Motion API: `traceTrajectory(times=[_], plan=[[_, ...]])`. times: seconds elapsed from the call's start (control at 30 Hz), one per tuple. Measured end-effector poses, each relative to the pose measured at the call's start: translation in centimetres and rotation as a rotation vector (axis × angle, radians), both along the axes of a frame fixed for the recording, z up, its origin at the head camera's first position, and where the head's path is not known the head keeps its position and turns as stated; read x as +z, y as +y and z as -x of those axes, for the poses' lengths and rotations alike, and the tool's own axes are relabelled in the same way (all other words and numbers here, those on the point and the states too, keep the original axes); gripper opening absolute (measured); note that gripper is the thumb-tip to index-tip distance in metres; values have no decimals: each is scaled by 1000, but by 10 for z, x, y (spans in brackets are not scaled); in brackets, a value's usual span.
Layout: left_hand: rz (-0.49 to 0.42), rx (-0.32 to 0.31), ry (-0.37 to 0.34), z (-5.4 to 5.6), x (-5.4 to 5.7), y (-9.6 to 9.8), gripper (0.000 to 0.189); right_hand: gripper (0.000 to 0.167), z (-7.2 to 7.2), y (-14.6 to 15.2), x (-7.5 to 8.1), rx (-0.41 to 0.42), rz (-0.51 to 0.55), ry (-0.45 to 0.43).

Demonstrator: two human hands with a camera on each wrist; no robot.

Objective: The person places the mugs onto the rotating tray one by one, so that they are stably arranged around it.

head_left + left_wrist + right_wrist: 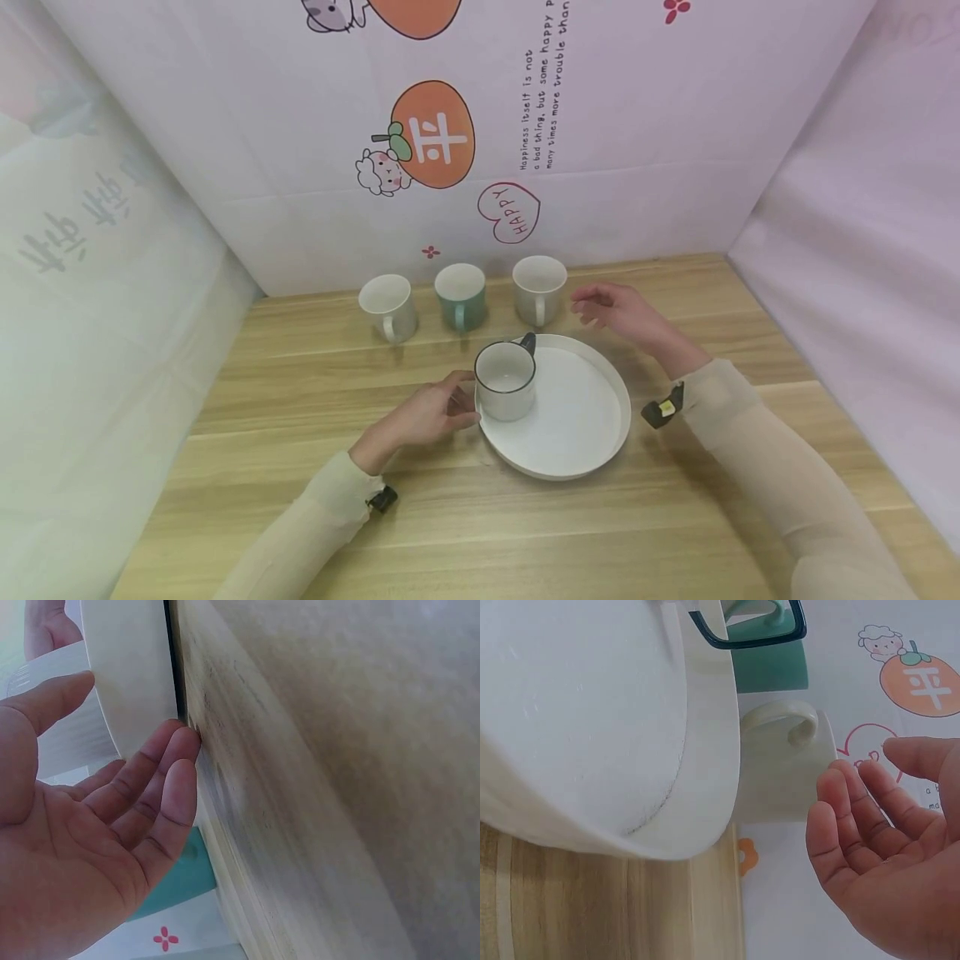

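A white enamel-style mug (504, 408) with a dark rim and black handle stands upright on the left part of a round white tray (577, 417). My left hand (431, 412) is beside that mug at the tray's left edge, thumb and fingers apart; in the left wrist view its fingertips (180, 739) are right at the tray's outer wall (139, 667). Farther back, my right hand (618, 312) hovers to the right of a white mug (538, 304), fingers loosely bent. Nothing lies in its palm in the right wrist view, where the same mug's handle (780, 712) shows.
Left of that back mug stand a teal mug (461, 308) and another white mug (390, 312), in a row along the wooden table's (315, 400) far edge. A printed white cloth (637, 167) hangs directly behind them, and pale cloth walls flank both sides.
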State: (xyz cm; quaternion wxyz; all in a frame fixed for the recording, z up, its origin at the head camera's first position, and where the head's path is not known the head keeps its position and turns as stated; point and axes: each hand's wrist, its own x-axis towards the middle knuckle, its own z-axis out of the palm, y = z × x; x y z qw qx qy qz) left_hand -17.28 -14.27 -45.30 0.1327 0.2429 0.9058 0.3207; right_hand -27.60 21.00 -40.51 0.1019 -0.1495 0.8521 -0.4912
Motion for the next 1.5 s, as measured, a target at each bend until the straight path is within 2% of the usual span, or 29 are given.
traceTrajectory(times=[0.2, 0.6, 0.9, 1.07, 1.33, 1.5], plan=[[-7, -5, 1, -1, -1, -1, 64, 37, 1, -8, 2, 10, 2, 1], [5, 5, -8, -1, 1, 1, 64, 35, 12, -17, -8, -5, 29, -8], [-8, 3, -18, -2, 0, 0, 65, 33, 11, -27, -8, 8, 43, -11], [-12, 0, -18, -1, -1, 0, 65, 31, 14, -30, -12, 13, 17, -20], [-17, 3, -31, -1, -1, 0, 65, 28, 19, -35, -20, -35, -17, -56], [-23, -2, -33, 0, -2, -1, 65, 26, 17, -38, -18, -34, -44, -56]])
